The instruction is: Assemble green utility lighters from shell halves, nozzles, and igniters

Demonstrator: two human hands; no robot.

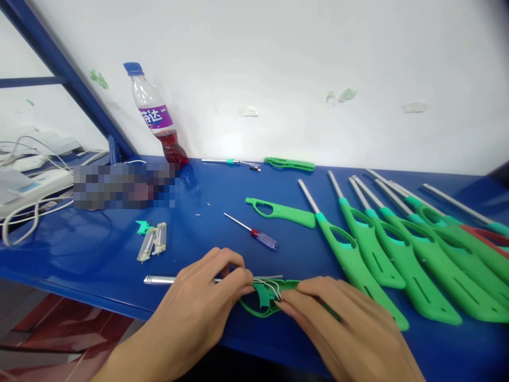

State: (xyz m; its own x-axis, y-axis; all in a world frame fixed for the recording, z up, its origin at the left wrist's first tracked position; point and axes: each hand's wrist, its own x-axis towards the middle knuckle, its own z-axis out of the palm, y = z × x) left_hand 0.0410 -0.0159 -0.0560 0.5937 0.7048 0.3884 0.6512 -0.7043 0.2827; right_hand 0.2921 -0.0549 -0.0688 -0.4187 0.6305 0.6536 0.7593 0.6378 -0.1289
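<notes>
An opened green gas lighter (264, 295) lies across the table's front edge, its inside facing up. Its metal tube (159, 280) sticks out to the left from behind my left hand (209, 297). With thumb and fingers closed, that hand grips the lighter where the tube meets the housing. Thin white wires (272, 286) run over the housing from one hand to the other. My right hand (342, 313) pinches the wires with its fingertips and covers the handle end. A small teal trigger piece (262, 295) shows between the hands.
Several assembled lighters (397, 249) lie at the right. Behind my hands are a screwdriver (262, 237), a housing half (286, 212), another housing half (290, 163) and a wired tube (222, 161). Clear fuel tanks (153, 241) lie left. A bottle (157, 114) stands by the wall.
</notes>
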